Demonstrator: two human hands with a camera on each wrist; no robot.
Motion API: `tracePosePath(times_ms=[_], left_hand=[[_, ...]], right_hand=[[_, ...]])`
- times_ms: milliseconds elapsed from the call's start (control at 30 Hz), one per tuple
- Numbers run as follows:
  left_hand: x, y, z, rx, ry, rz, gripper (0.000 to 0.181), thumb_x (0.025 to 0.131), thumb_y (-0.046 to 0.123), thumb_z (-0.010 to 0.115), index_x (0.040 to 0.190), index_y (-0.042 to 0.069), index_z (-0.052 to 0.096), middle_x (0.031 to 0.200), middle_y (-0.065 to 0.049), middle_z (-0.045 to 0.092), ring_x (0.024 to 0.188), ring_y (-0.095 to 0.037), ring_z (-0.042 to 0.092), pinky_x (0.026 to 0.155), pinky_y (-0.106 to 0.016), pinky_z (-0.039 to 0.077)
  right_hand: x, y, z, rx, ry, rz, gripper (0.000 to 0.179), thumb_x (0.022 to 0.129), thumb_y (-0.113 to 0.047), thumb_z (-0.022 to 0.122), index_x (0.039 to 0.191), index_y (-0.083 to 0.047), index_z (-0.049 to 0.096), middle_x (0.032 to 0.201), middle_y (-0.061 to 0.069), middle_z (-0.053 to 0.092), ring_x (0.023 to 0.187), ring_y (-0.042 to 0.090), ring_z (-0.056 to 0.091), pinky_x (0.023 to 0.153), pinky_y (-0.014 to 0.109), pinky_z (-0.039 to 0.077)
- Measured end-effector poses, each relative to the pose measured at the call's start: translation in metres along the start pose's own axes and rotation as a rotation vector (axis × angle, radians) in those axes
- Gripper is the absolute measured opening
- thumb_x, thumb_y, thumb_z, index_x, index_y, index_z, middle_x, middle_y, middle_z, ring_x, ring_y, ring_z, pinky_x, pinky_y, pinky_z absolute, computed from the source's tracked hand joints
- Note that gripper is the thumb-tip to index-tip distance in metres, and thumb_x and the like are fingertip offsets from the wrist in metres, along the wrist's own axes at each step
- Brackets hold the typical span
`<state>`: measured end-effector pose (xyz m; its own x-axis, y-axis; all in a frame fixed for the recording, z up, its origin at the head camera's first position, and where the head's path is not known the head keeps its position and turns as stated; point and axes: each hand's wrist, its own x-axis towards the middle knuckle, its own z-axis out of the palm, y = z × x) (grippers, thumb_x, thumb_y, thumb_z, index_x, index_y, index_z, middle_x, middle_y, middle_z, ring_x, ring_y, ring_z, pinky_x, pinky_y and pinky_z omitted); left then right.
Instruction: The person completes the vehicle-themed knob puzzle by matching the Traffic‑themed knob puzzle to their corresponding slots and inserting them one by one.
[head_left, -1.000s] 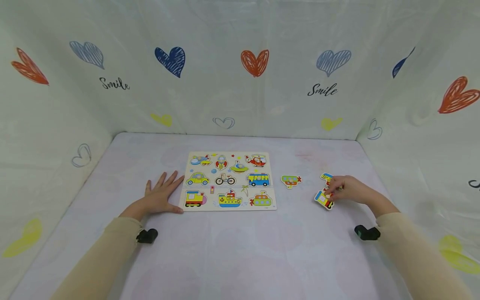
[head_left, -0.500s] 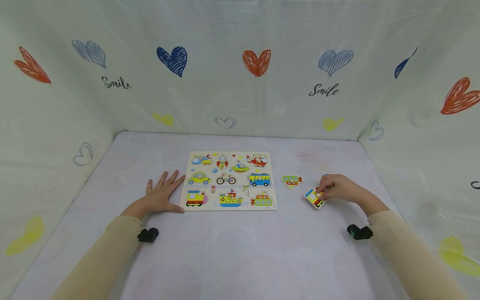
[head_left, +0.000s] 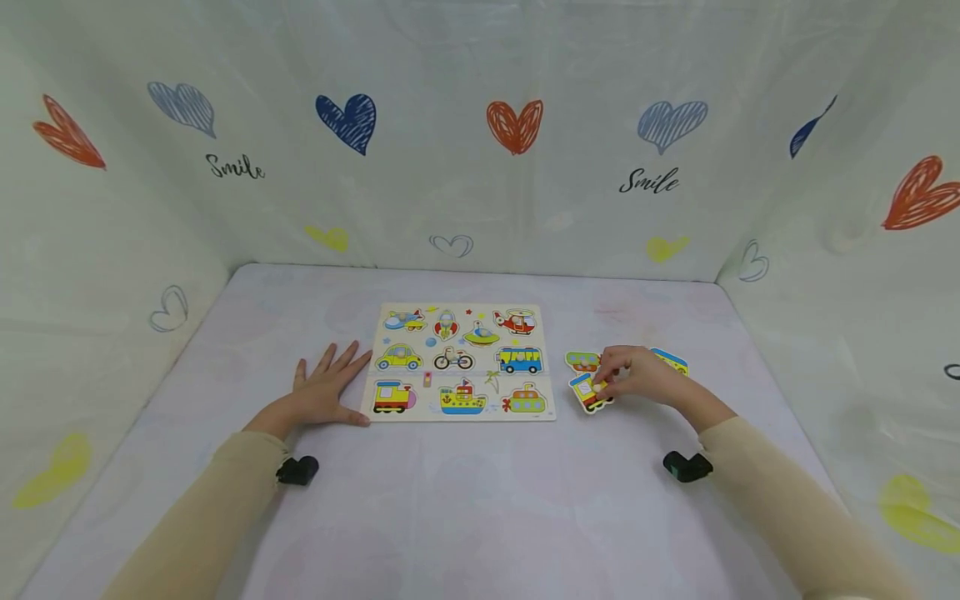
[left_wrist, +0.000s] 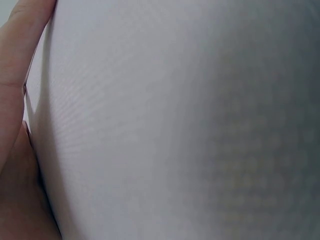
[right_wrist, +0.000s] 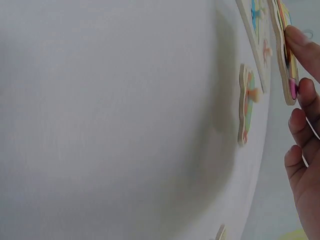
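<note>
My left hand (head_left: 318, 396) rests on the table with spread fingers, its fingertips and thumb right at the left edge of the puzzle board (head_left: 408, 375). In the left wrist view only part of this hand shows at the left margin. My right hand (head_left: 637, 375) pinches a train puzzle piece (head_left: 587, 396) between thumb and fingers. The right wrist view has this piece raised above the tabletop, its wooden edge toward the camera. A green aircraft-like puzzle piece (head_left: 581, 361) with a knob lies just behind it, right of the board, partly covered by the right hand.
Beyond the right hand lies a blue and yellow puzzle piece (head_left: 672, 361), half hidden by it. The board bears several vehicle pictures. A pale cloth covers the table (head_left: 450, 517), and a white curtain (head_left: 427, 200) with printed hearts surrounds it.
My right hand has carried the train piece leftward, from beside the blue and yellow piece to the front of the green piece. The left hand stays in place.
</note>
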<state>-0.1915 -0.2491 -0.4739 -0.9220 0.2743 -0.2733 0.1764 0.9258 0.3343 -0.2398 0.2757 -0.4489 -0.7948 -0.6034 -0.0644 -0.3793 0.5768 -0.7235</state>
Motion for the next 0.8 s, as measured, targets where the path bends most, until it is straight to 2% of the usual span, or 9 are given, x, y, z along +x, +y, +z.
tracePosePath(times_ms=[200, 400, 533, 800], left_hand=[[0.0, 0.001, 0.002, 0.019, 0.003, -0.007, 0.119, 0.066, 0.063, 0.079, 0.155, 0.011, 0.02, 0.162, -0.019, 0.003, 0.144, -0.047, -0.01, 0.102, -0.073, -0.014], [0.0, 0.0, 0.003, 0.019, 0.002, -0.015, 0.119, 0.066, 0.064, 0.079, 0.155, 0.011, 0.02, 0.162, -0.018, 0.002, 0.144, -0.047, -0.011, 0.102, -0.072, -0.015], [0.0, -0.001, 0.004, 0.019, 0.001, -0.018, 0.12, 0.066, 0.065, 0.079, 0.155, 0.012, 0.019, 0.162, -0.018, 0.001, 0.144, -0.046, -0.011, 0.102, -0.072, -0.015], [0.0, -0.002, 0.002, 0.007, 0.004, -0.012, 0.119, 0.066, 0.064, 0.079, 0.155, 0.012, 0.02, 0.162, -0.018, 0.002, 0.144, -0.046, -0.011, 0.102, -0.072, -0.016]], right_hand=[[0.015, -0.017, 0.016, 0.035, -0.01, -0.015, 0.009, 0.078, -0.016, 0.083, 0.085, -0.016, 0.078, 0.082, -0.004, 0.06, 0.078, 0.016, 0.054, 0.068, 0.029, 0.047], [0.033, -0.031, 0.032, 0.048, -0.026, -0.063, 0.01, 0.078, -0.014, 0.083, 0.086, -0.011, 0.077, 0.081, -0.003, 0.059, 0.077, 0.018, 0.053, 0.066, 0.027, 0.045], [0.044, -0.042, 0.043, 0.052, -0.036, -0.066, 0.011, 0.078, -0.016, 0.083, 0.086, -0.013, 0.077, 0.08, -0.004, 0.058, 0.078, 0.017, 0.053, 0.069, 0.029, 0.045], [0.063, -0.065, 0.061, 0.043, -0.065, -0.147, 0.013, 0.076, -0.019, 0.085, 0.085, -0.015, 0.077, 0.077, -0.006, 0.057, 0.077, 0.015, 0.053, 0.072, 0.03, 0.043]])
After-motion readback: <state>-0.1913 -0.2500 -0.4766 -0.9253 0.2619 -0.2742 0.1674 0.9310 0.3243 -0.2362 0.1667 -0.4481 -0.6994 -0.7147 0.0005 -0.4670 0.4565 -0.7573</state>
